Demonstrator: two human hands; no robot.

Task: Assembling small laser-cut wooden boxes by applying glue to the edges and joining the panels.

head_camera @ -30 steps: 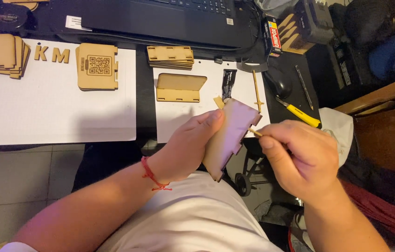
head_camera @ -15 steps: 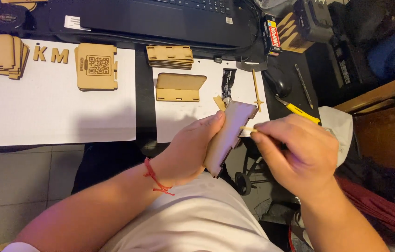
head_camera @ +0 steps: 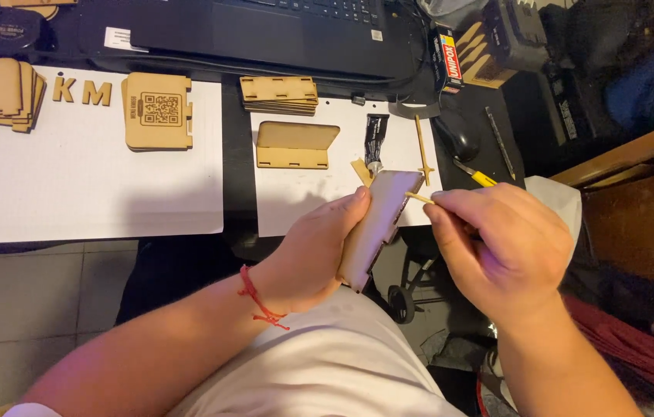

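Currently a thin wooden panel [head_camera: 379, 228] is held edge-up in the left hand [head_camera: 319, 251], above the lap and just in front of the desk edge. Fingers are wrapped around its far face, with the thumb [head_camera: 354, 202] pressed near the top edge; the grasp is closed firmly on the panel. A thin wooden stick [head_camera: 420, 198] is pinched in the right hand [head_camera: 508, 247], fingertips tight together, and its tip is touched to the panel's upper corner.

The panel is judged light, stiff and flat, probably laser-cut board; it could snap at the small tabs if bent. It is best gripped across the broad faces at mid-length, as is done now, with the worked edge left free. The stick is judged very light and easily broken, so a short pinch close to the tip suits it.

On the white sheet [head_camera: 296, 201] a folded wooden piece [head_camera: 296, 144] is laid, with a dark tube [head_camera: 376, 139] just beside it and a stack of cut panels [head_camera: 278, 93] behind. A second stick [head_camera: 422, 148] is seen near the tube. Further left, wooden letters [head_camera: 81, 90] and an engraved plaque [head_camera: 159, 110] are set on another sheet. A laptop [head_camera: 265, 35] is placed at the back.
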